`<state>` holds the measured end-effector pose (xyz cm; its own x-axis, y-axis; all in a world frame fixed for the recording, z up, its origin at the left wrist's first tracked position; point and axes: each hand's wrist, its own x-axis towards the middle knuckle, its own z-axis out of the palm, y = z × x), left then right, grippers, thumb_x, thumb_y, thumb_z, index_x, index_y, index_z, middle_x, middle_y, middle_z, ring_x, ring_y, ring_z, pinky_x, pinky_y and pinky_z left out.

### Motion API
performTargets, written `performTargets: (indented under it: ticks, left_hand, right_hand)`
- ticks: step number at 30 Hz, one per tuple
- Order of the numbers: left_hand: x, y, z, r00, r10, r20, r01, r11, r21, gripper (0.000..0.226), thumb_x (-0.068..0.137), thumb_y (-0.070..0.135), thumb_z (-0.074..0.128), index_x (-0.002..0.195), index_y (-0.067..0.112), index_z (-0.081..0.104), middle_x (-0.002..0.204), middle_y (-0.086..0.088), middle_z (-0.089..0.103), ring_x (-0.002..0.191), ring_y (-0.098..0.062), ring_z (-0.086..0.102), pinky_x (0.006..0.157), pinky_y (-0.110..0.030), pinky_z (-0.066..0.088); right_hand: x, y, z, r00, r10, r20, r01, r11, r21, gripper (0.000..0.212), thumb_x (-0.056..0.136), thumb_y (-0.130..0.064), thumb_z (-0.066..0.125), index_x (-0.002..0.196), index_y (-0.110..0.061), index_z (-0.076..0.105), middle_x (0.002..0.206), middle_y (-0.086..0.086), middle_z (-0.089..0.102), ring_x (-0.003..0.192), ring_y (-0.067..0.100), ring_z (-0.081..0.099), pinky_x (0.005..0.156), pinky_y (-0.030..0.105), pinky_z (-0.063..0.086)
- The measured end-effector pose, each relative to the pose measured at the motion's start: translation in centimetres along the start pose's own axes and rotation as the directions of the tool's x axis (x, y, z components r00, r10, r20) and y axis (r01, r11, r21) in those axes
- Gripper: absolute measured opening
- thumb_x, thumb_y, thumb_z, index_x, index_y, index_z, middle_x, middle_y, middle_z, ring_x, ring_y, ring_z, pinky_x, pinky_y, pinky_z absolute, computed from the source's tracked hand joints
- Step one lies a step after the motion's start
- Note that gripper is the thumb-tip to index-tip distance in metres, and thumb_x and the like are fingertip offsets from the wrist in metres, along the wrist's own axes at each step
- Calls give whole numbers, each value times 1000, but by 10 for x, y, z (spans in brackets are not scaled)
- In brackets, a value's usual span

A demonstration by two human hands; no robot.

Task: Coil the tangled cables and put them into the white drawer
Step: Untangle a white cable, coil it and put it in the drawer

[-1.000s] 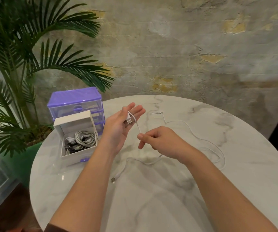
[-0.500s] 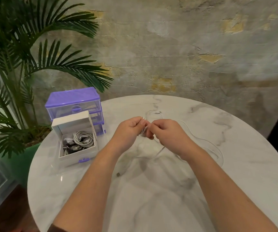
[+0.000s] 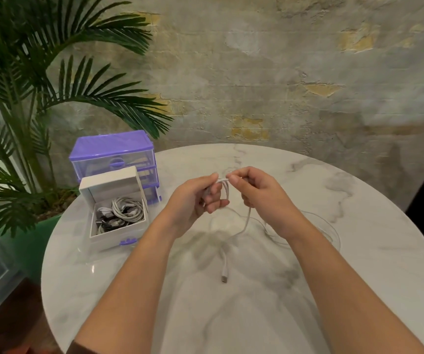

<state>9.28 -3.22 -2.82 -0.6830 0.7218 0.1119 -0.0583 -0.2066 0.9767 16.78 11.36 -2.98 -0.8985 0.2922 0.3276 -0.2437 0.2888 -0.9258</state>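
Far to the left of both hands is a plant (image 3: 26, 103) with long green leaves, in a green pot (image 3: 39, 233). It stands beside the table (image 3: 257, 315), not on it.

Closer in, still to the left of the left hand, is a purple box (image 3: 113, 152) with see-through drawers. Right in front of the box sits the white drawer (image 3: 115, 208), pulled out and lying on the table. It touches the box or is just beside it. Inside the drawer is a pile of cables (image 3: 121, 213), some white and some dark.

Next is the left hand (image 3: 195, 200). It is held up above the table. Its fingers are curled, and its finger and thumb pinch a white cable (image 3: 227, 191). A small loop of the cable hangs down by the fingers.

Just to the right, almost touching it, is the right hand (image 3: 259, 195). Its fingers are curled too, and its finger and thumb pinch the same cable at the top of the loop.

Below the two hands the cable drops down to the table. One end with a plug (image 3: 224, 278) lies on the table, near the person and between the two arms. The rest of the cable runs under the right arm and makes a big thin loop on the table to the right of the right hand.

Behind it all is a wall (image 3: 282, 72), gray with yellow patches.
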Motion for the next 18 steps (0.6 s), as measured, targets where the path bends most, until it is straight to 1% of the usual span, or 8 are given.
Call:
performTargets:
  ticks: [4, 7, 9, 10, 13, 15, 16, 18]
  left_hand:
    - [1, -2, 0, 997, -70, 16, 72, 967, -245, 38, 101, 26, 41, 65, 14, 41, 54, 4, 27, 44, -11, 30, 79, -26, 50]
    - [3, -4, -1, 998, -64, 27, 70, 931, -359, 38, 101, 28, 39, 67, 13, 42, 52, 4, 30, 44, -11, 39, 84, -27, 43]
    - [4, -4, -4, 998, -57, 14, 58, 916, -398, 37, 100, 29, 41, 67, 12, 49, 51, 5, 31, 43, -9, 41, 83, -26, 45]
    - [4, -5, -4, 998, -58, 8, 56, 916, -397, 38, 98, 29, 43, 67, 11, 55, 50, 5, 31, 43, -8, 39, 81, -25, 47]
    - [3, -5, -3, 998, -66, 21, 69, 933, -353, 39, 95, 28, 46, 66, 11, 67, 51, 5, 31, 43, -8, 34, 76, -23, 50]
    - [3, -5, -2, 996, -77, 32, 84, 944, -319, 39, 96, 27, 45, 71, 7, 67, 51, 4, 31, 45, -9, 35, 77, -23, 49]
    - [3, -5, -2, 995, -91, 32, 96, 945, -313, 36, 97, 27, 45, 75, 6, 65, 51, 4, 30, 45, -10, 36, 79, -25, 48]
    - [3, -6, -2, 993, -115, 25, 117, 954, -277, 34, 99, 27, 44, 79, 5, 59, 50, 4, 29, 43, -9, 37, 83, -27, 46]
  right_hand:
    - [-3, -2, 10, 995, -67, -76, 63, 996, -56, 21, 97, -21, 57, 109, -16, 73, 61, -22, 59, 56, -4, 52, 60, 11, 37]
    - [-4, 1, 18, 990, -132, -41, 124, 979, -164, 25, 101, -26, 50, 110, -40, 70, 84, -6, 52, 71, 6, 50, 73, 26, 43]
    - [-4, 1, 22, 991, -134, 16, 135, 974, -180, 33, 102, -25, 47, 102, -55, 60, 87, -3, 43, 78, 11, 48, 79, 30, 45]
    - [-5, 1, 22, 990, -134, 39, 139, 970, -197, 33, 102, -25, 46, 101, -56, 58, 87, -3, 42, 81, 11, 48, 79, 29, 45]
    - [-4, 2, 20, 989, -117, 91, 141, 937, -319, 25, 104, -28, 42, 108, -38, 64, 89, 0, 46, 88, 13, 50, 77, 17, 40]
    - [-2, 6, 19, 987, -98, 127, 142, 900, -413, 28, 105, -28, 37, 103, -25, 64, 89, 3, 52, 90, 14, 50, 75, 11, 37]
    - [-2, 8, 20, 986, -88, 138, 140, 887, -440, 31, 105, -28, 34, 99, -20, 63, 90, 6, 55, 90, 16, 52, 76, 13, 39]
    - [-1, 11, 22, 988, -60, 144, 121, 879, -461, 36, 106, -29, 32, 89, -14, 60, 88, 8, 62, 85, 20, 57, 80, 30, 46]
